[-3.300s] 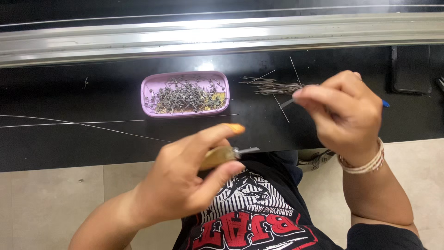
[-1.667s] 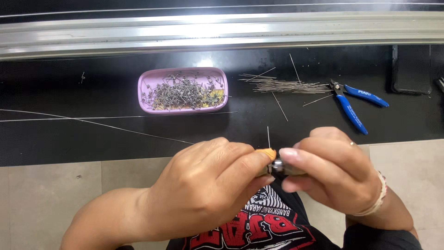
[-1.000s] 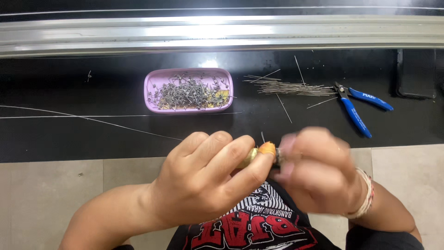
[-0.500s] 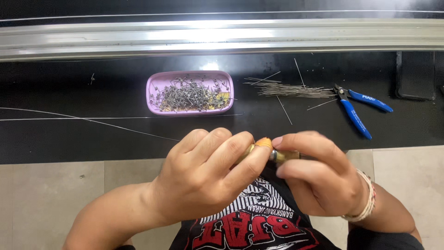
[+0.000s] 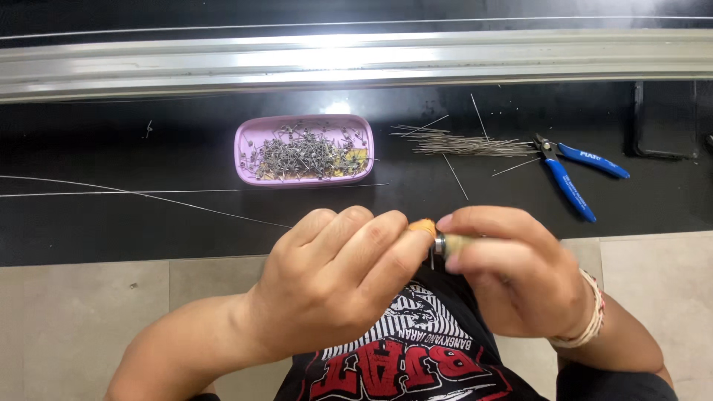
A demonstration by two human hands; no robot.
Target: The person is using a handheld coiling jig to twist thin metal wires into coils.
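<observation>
**Two hands close around a small tool**

Both hands have come together since the earlier frame, when the right hand was up by the pins and the left held the tool alone. Now the left hand [image 5: 334,286] is curled tight around a small tool [image 5: 434,239] with an orange tip and a shiny metal ring. The right hand [image 5: 516,278] pinches the other end, fingers closed on it. The tool sits between the two hands, just above the person's lap, in front of the black mat [image 5: 111,223].

I think the tool is light and hard. The metal ring may be slippery, so the thicker handle is the better place to hold. A thin pin seems to stick out near the ring; it looks bendy and sharp, but it is too small to be sure.

On the mat sits a pink tray [image 5: 249,145], smooth plastic with round corners, full of tiny metal bits. Beside it lies a bunch of straight thin wires [image 5: 468,145]. Blue-handled cutters [image 5: 575,174] rest near them. One long wire [image 5: 148,194] runs across the mat.
</observation>
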